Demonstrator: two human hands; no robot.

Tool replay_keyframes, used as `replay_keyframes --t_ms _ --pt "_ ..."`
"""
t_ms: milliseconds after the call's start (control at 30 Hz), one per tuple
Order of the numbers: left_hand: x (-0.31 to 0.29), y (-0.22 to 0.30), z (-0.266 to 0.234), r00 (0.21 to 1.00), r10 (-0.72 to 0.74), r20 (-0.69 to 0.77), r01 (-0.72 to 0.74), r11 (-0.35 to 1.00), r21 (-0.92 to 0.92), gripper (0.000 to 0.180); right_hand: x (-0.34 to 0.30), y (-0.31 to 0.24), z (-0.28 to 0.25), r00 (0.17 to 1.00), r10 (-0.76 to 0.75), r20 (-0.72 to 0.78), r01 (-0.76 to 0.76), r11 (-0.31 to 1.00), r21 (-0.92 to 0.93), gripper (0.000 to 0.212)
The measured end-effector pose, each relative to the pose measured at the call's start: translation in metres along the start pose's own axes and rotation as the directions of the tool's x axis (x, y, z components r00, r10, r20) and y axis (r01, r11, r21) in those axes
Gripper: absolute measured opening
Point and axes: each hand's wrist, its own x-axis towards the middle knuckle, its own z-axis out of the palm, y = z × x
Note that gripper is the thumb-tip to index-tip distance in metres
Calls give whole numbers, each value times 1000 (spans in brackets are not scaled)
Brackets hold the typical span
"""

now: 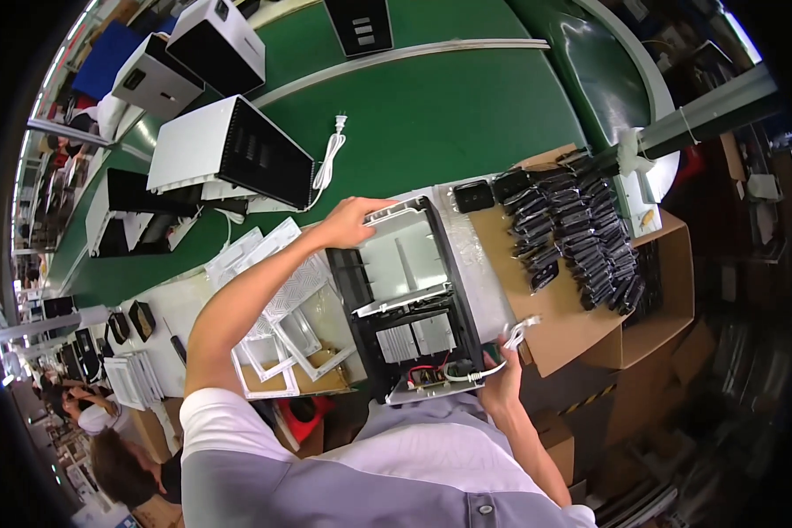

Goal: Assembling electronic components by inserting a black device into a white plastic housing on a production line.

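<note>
An opened box-shaped appliance housing (466,304), black outside with a white hollow and inner parts, tilts over the near table edge against my body. My left hand (348,223) is closed round its far left corner. At the near right corner, my right hand (503,380) grips the housing's side; some of its fingers are hidden. A white power cord (475,376) runs from the housing's near end across the right hand to a bundled loop beside it. Red wires (424,373) show inside the near compartment.
White plastic frames and grilles (282,330) are piled left of the housing. Black wrapped parts (576,229) cover cardboard (537,339) at right, beside an open carton (660,304). Black-and-white appliances (229,150) stand on the green table (431,106). Other people (123,466) are at far left.
</note>
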Motion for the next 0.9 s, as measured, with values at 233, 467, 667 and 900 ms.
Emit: replay_keyframes --t_ms 233,467,667,900 --pt "-35 -10 37 969 -55 -239 99 979 176 66 23 -23 -30 895 -440 72 433 817 -381 53" --pt "-194 21 147 466 -306 -830 638 766 76 29 44 -29 -61 998 -50 -35 36 949 -312 69" --pt "-256 6 222 644 -340 -686 671 681 293 35 38 -73 -105 999 49 -2 -45 888 -459 66" --pt "-271 13 231 737 -341 -583 624 675 394 35 4 -117 -73 986 26 166 79 797 -598 40"
